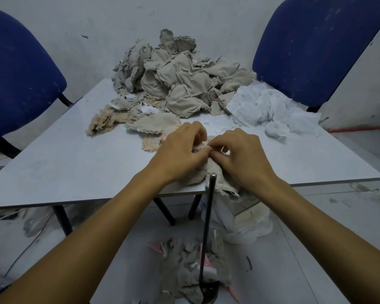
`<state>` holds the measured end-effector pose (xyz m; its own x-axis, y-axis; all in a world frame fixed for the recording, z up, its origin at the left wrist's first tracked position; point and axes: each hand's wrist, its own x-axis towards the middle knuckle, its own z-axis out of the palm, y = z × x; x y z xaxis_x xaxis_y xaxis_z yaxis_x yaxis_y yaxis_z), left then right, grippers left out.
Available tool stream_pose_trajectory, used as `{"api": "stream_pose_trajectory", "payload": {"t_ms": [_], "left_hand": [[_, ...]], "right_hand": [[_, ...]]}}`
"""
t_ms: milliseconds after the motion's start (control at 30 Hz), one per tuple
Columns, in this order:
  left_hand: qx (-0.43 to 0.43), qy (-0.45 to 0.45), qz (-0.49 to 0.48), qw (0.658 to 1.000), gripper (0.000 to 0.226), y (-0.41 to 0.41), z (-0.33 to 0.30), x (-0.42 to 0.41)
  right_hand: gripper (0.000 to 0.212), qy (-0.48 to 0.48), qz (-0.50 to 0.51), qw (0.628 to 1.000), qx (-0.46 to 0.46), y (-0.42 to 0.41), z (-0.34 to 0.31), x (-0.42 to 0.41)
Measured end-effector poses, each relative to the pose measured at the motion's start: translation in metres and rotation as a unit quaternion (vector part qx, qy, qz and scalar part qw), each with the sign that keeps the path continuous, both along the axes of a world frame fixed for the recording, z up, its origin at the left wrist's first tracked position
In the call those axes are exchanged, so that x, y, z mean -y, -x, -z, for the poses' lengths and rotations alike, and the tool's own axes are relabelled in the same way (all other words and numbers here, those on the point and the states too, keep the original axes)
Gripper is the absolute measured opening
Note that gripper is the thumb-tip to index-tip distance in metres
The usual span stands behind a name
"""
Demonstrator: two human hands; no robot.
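Scraps (184,266) of beige cloth lie heaped lowest and nearest, beneath the hands, round the foot of a thin metal rod (207,227) whose tip stands just below the wrists. Above it, at the near edge of the table (75,167), the left hand (182,150) and the right hand (241,154) meet thumb to thumb. Each pinches the upper rim of one cloth piece (225,187) that lies under both palms and droops over the edge. It looks light, limp and easily frayed, so it will likely sag and fold wherever it is unsupported. The best hold is probably a fingertip pinch at the seam or rim, with the two hands close together, pulling gently rather than tugging. It is a small beige pad of coarse weave with a ragged, fringed border and a little white showing where the fingers work. Just beyond the hands lie flat pinkish and tan pieces. Farther off rises a big pile (180,84) of similar beige pads, with crumpled white fabric (270,106) beyond the right hand. Two blue chairs (316,47) stand at the far corners against a pale wall.
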<state>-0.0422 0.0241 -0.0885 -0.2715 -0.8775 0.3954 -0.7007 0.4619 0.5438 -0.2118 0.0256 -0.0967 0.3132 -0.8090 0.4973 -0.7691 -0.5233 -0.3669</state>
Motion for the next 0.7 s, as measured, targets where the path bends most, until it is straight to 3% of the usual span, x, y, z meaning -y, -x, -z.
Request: {"api": "stream_pose_trajectory", "payload": {"t_ms": [67, 233, 333, 467, 600, 700], "left_hand": [[-0.017, -0.039, -0.011, 0.999, 0.011, -0.004, -0.001, 0.002], [0.038, 0.006, -0.028, 0.999, 0.007, 0.0, 0.001, 0.0], [0.005, 0.089, -0.014, 0.996, 0.006, 0.006, -0.002, -0.008], [0.046, 0.148, 0.014, 0.988, 0.012, 0.016, 0.002, -0.019], [0.038, 0.031, -0.023, 0.999, 0.023, 0.013, 0.002, -0.015], [0.065, 0.056, -0.032, 0.996, 0.015, 0.004, 0.002, -0.012]], "right_hand": [[0.008, 0.027, -0.011, 0.999, 0.037, 0.004, -0.003, -0.001], [0.007, 0.048, 0.006, 0.998, 0.032, 0.002, -0.004, -0.004], [0.012, -0.02, 0.071, 0.996, 0.04, -0.001, -0.001, -0.002], [0.016, -0.102, 0.121, 0.986, -0.058, 0.002, -0.008, 0.001], [0.011, 0.044, 0.055, 0.995, -0.068, -0.005, -0.012, -0.008], [0.012, 0.087, 0.046, 0.994, -0.053, -0.007, -0.009, -0.016]]}}
